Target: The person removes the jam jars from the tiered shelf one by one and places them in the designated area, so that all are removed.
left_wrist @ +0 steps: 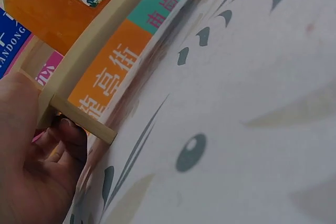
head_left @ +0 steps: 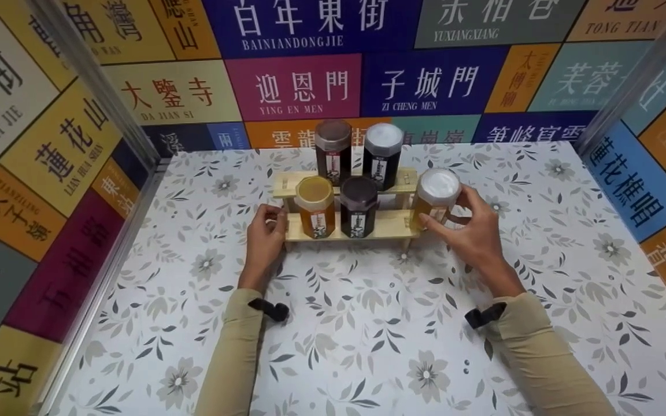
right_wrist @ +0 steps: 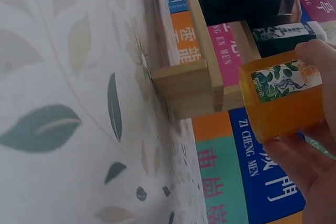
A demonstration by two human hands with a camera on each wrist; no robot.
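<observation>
My right hand (head_left: 474,225) grips an amber jar (head_left: 434,202) with a whitish lid, thumb on one side and fingers on the other. In the right wrist view this jar (right_wrist: 281,98) is off the end of the wooden rack (right_wrist: 212,85), close beside it. At the rack's left end, my left hand (head_left: 266,234) holds the lower shelf (head_left: 391,225), its thumb above and curled fingers below in the left wrist view. An orange jar (head_left: 315,211) and a dark jar (head_left: 359,211) stand on that shelf. Two more dark jars (head_left: 333,156) (head_left: 381,159) occupy the upper shelf (head_left: 284,184).
The rack stands on a table (head_left: 344,335) covered in a white leaf-and-flower print. Behind it rises a wall of coloured panels (head_left: 292,86) with Chinese lettering. Similar side walls (head_left: 50,190) flank the table. Each wrist carries a black strap (head_left: 269,310).
</observation>
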